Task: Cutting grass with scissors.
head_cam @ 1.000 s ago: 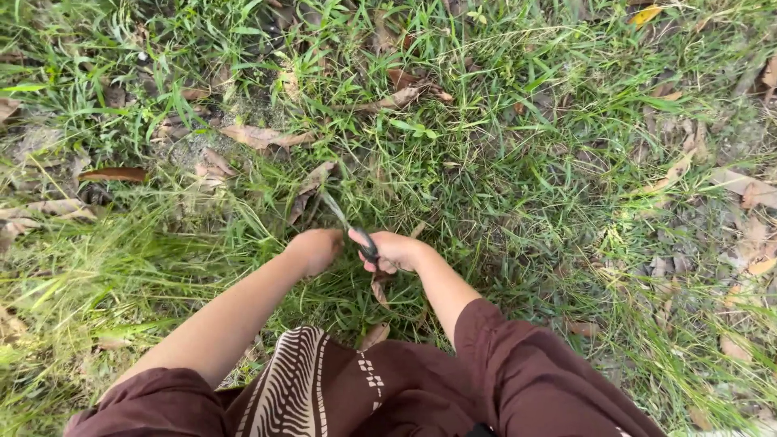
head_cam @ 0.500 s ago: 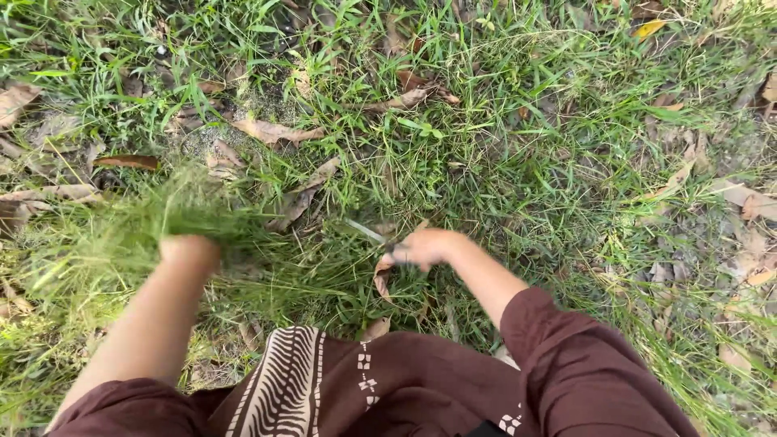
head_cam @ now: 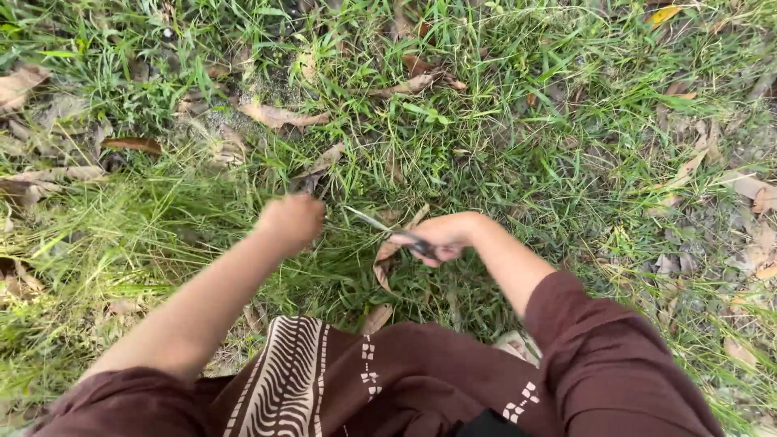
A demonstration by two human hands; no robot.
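Observation:
My right hand (head_cam: 441, 235) is closed around the dark handle of a small cutting tool (head_cam: 388, 228). Its thin metal blade points up and left, low over the grass (head_cam: 486, 154). My left hand (head_cam: 290, 222) is blurred and hovers just left of the blade tip, over a grass tuft. The back of that hand faces the camera, so its fingers are hidden. Both arms reach out from dark brown sleeves. My knees, in brown cloth with a cream pattern (head_cam: 291, 372), fill the bottom of the view.
A loose heap of long cut grass (head_cam: 105, 235) lies to the left. Dry brown leaves (head_cam: 279, 116) are scattered over the ground, with more at the right edge (head_cam: 753, 194). Patches of bare soil show at the right.
My left hand swung out left to the grass heap with a bunch of grass, then came back beside the blade. My right hand stayed almost in place with the tool.

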